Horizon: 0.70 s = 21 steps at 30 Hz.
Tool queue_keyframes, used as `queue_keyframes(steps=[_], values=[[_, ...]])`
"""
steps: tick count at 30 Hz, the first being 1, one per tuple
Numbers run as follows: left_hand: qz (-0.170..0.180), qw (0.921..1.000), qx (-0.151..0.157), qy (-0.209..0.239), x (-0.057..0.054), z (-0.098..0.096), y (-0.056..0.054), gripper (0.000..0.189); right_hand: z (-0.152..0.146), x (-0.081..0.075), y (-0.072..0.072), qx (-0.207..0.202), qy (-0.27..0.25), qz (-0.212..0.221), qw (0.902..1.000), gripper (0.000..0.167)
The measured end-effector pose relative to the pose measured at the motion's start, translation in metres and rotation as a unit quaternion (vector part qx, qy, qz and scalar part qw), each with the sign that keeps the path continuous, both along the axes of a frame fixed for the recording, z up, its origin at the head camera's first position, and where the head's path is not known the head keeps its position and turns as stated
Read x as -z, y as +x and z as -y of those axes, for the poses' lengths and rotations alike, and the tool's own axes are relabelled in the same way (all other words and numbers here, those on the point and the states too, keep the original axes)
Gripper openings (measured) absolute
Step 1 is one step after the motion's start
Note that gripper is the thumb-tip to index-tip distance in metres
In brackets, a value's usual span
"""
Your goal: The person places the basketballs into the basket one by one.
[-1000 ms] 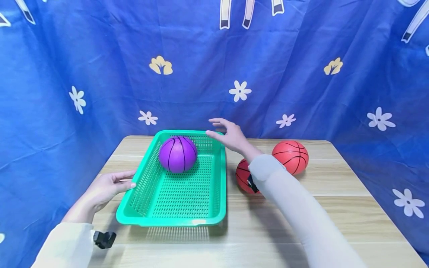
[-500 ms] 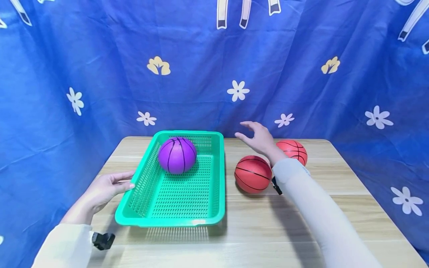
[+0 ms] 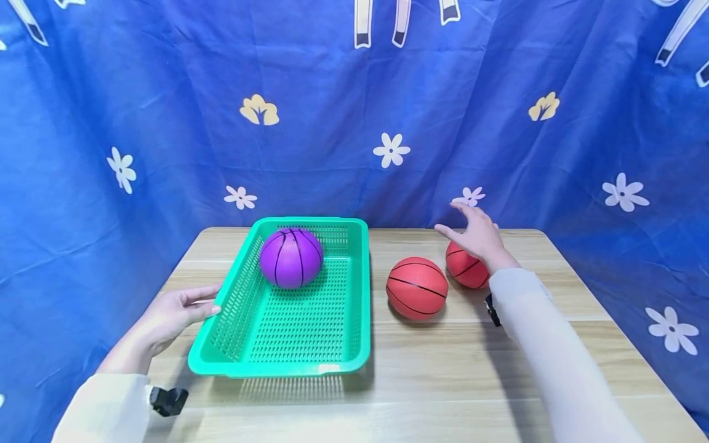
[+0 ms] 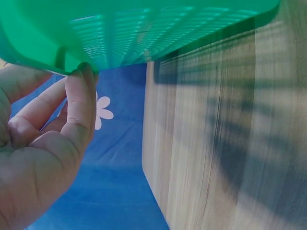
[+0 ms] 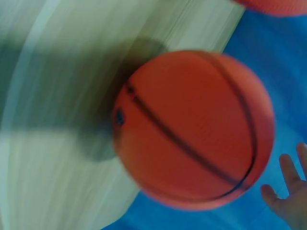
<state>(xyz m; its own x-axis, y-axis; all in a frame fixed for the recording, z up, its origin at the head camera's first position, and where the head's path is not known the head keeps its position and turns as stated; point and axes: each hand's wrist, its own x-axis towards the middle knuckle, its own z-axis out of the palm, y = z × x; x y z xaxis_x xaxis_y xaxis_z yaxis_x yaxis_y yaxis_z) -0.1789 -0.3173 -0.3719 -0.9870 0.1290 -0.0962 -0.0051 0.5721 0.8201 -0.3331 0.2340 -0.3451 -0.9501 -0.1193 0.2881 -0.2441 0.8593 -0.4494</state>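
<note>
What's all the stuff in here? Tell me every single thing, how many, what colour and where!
Cloth: one, blue, at the back and sides
Flower prints: six clear, white, on the cloth
Bush prints: two, yellow, on the cloth
Leg prints: several, white with dark tips, along the top
Table: one, light wood, in front
Basket: one, green, table's left part
Inside ball: one, purple, basket's far end
Near ball: one, red, right of the basket
Far ball: one, red, behind the near ball
Gadgets: two, black, at the wrists
Sleeves: two, whitish, both arms
Left hand: one, bare, holding the basket's rim
Right hand: one, bare, by the far ball
</note>
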Motion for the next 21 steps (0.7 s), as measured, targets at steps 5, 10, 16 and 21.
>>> queue_keyframes(steps=[5,10,16,21], values=[[0.0,1.0,-0.003,-0.008,0.0,0.0,0.001,0.063,-0.023,0.007,0.005,0.017,-0.026,0.016,0.9994,0.088],[-0.001,1.0,-0.004,-0.005,0.0,0.0,0.001,0.062,-0.04,0.019,0.012,0.029,-0.081,0.044,0.9954,0.095],[0.006,1.0,-0.007,-0.003,0.0,-0.001,0.0,0.064,-0.059,0.039,0.019,0.031,-0.122,0.047,0.9909,0.097],[0.007,0.9999,-0.007,-0.005,-0.001,-0.001,0.0,0.064,-0.069,0.054,0.024,0.025,-0.14,0.039,0.989,0.097]])
